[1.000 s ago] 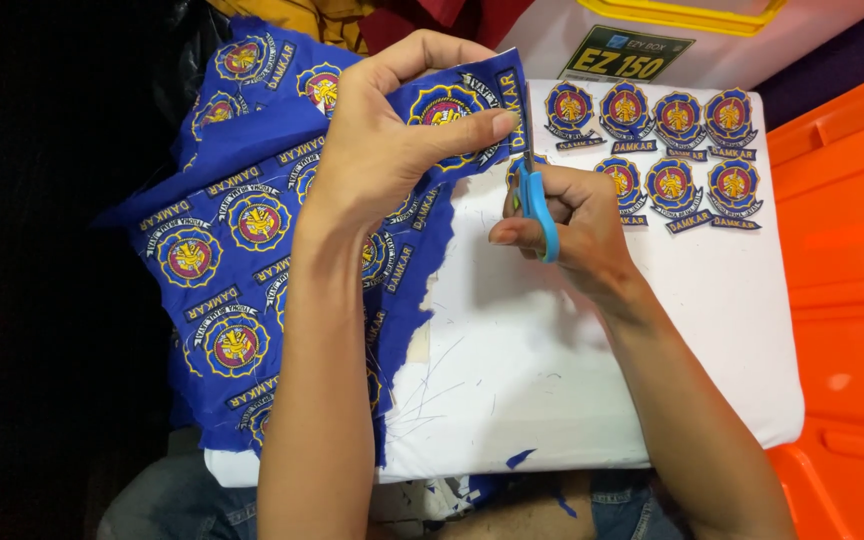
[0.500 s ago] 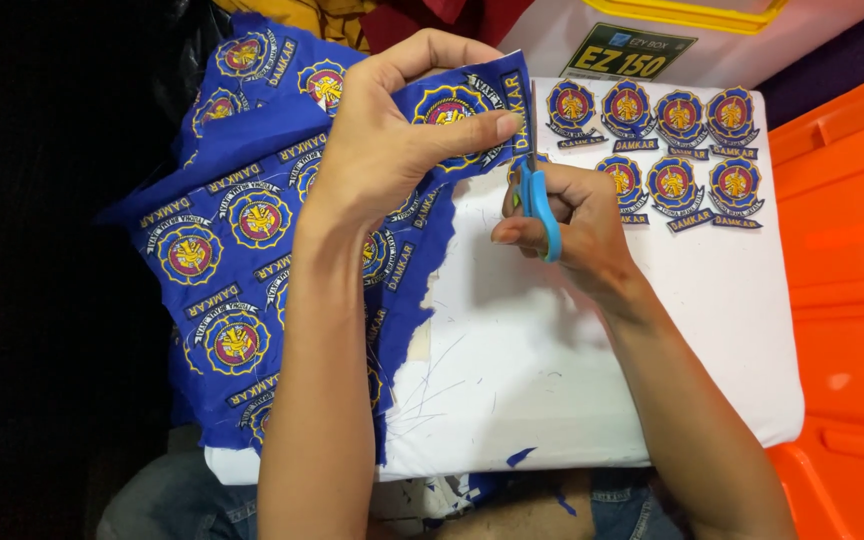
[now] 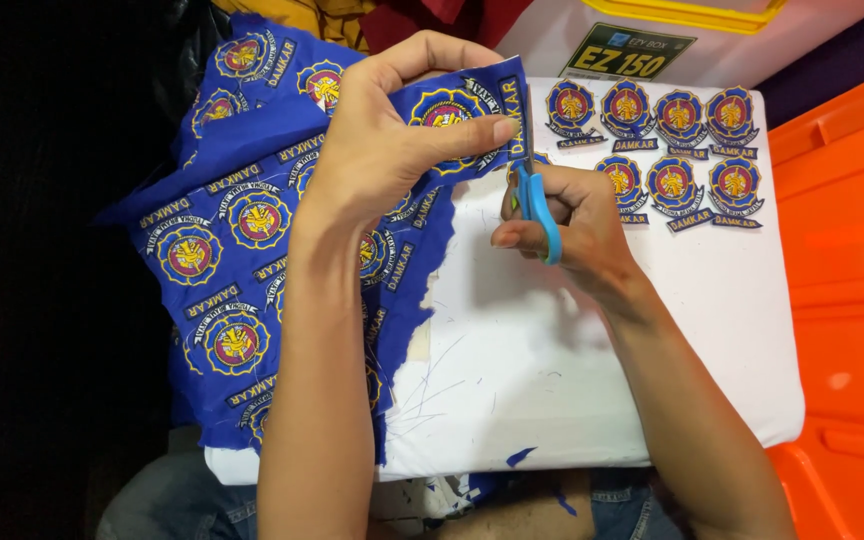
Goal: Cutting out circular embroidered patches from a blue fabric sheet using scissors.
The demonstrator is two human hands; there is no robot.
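Little has shifted since the earlier frames: the scissors (image 3: 535, 195) have edged slightly along the edge of the held patch, both hands otherwise in place.

Head view: left hand (image 3: 392, 140) pinches a blue embroidered patch (image 3: 452, 110), thumb on top and fingers curled over it, at the upper right corner of the blue patch sheet (image 3: 222, 260). Right hand (image 3: 572, 220) is closed through the blue handles of the scissors, just right of that patch, blades pointing up against its edge. The sheet drapes over the left side of a white board (image 3: 572, 370). Seven cut-out patches (image 3: 652, 140) lie in two rows at the board's upper right. An orange plastic crate (image 3: 842, 280) adjoins the board's right side.
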